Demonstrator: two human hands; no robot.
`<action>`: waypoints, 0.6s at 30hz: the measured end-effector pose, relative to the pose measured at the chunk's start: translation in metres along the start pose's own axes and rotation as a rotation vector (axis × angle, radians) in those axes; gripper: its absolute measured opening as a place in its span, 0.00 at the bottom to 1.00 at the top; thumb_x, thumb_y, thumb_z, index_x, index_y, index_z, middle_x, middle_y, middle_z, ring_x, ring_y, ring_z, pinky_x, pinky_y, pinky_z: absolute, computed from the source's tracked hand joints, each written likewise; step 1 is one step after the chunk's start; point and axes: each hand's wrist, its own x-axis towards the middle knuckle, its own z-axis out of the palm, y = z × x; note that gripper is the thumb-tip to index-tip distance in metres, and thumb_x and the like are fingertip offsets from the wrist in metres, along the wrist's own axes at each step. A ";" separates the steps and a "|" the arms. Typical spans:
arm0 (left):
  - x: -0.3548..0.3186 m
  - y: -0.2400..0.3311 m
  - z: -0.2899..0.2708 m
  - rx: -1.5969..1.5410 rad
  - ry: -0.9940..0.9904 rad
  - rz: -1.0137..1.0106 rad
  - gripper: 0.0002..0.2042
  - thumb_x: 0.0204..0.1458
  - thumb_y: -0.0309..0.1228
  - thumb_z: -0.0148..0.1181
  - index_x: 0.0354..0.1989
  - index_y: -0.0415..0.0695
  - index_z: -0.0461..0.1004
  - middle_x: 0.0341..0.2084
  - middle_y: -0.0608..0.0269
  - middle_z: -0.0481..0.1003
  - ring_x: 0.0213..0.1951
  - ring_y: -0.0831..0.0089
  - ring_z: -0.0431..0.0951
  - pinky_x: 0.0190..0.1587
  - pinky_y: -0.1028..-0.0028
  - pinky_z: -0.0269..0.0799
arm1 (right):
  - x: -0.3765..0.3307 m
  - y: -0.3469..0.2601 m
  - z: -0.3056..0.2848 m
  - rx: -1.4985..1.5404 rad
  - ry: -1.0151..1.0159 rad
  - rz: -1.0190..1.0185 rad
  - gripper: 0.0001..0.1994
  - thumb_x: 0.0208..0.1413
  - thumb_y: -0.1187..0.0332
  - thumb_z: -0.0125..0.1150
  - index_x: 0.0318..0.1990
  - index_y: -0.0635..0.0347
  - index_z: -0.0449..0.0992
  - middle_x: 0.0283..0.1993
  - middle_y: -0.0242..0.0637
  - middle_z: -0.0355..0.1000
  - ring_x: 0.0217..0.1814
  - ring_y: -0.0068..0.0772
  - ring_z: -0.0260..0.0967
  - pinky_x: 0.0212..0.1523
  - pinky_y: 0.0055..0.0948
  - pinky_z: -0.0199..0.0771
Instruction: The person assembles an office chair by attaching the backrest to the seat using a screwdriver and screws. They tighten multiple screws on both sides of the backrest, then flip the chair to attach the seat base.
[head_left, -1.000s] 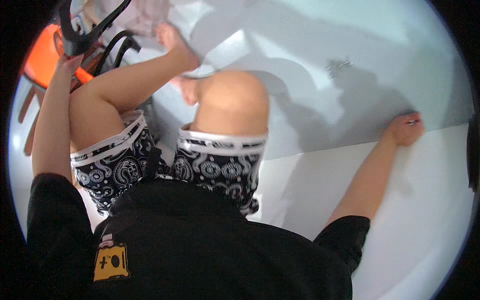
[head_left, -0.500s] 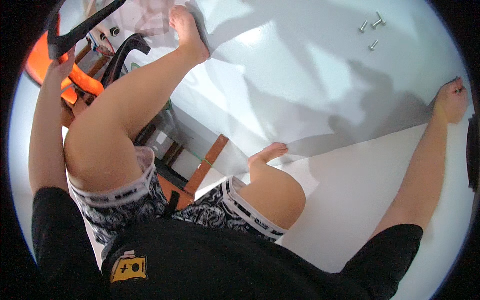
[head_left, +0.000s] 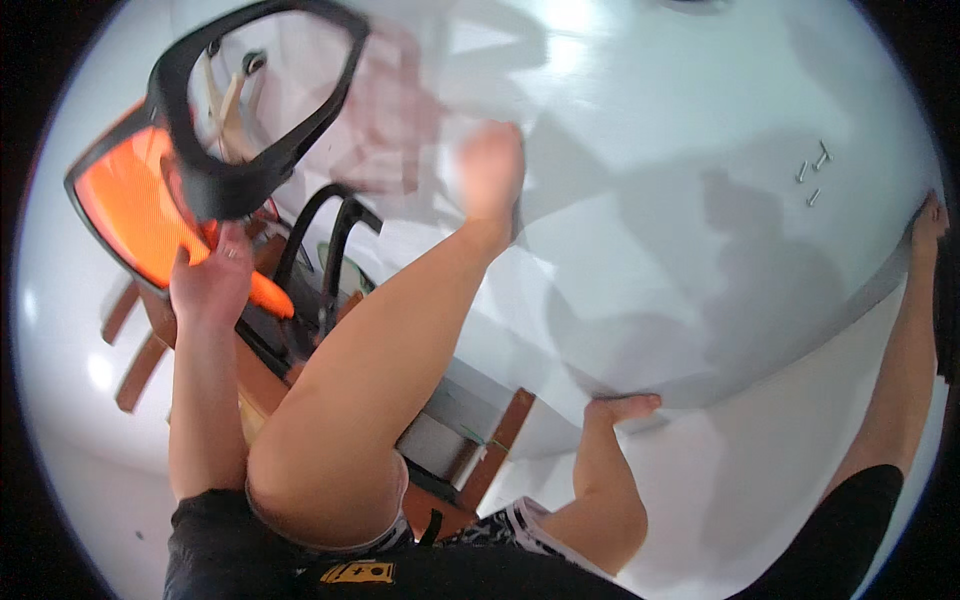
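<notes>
At the left, my left hand (head_left: pixel 212 285) is raised with its thumb apart and its fingers against the underside of a black, loop-shaped chair armrest (head_left: pixel 228 196). The fingertips are blurred and partly hidden there. Beside the hand is an orange mesh chair backrest (head_left: pixel 135 215) with a dark frame. A second black armrest (head_left: pixel 335 255) stands between this hand and my raised left leg. My right arm stretches to the far right, where my right hand (head_left: pixel 930 217) is closed close to the floor. What it holds, if anything, cannot be made out.
Several silver bolts (head_left: pixel 815 170) lie on the glossy grey floor (head_left: pixel 680 90) to the right. A light-coloured chair base with black casters (head_left: pixel 254 62) is behind the armrest loop. Beneath me are brown wooden pieces (head_left: pixel 500 445). My bare left foot (head_left: pixel 490 165) is ahead.
The view has shifted, so most things sit lower in the picture and further right. More of the armrest loop and orange backrest shows. My left hand stays beside them; my right hand nears the picture's edge.
</notes>
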 end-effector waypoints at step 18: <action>0.039 -0.051 -0.004 -0.673 -0.146 -0.928 0.12 0.47 0.36 0.48 0.39 0.46 0.68 0.37 0.65 0.73 0.40 0.68 0.71 0.38 0.71 0.66 | -0.314 -0.650 -0.235 0.596 -1.375 0.197 0.11 0.60 0.60 0.49 0.43 0.56 0.72 0.15 0.21 0.54 0.14 0.13 0.49 0.14 0.16 0.48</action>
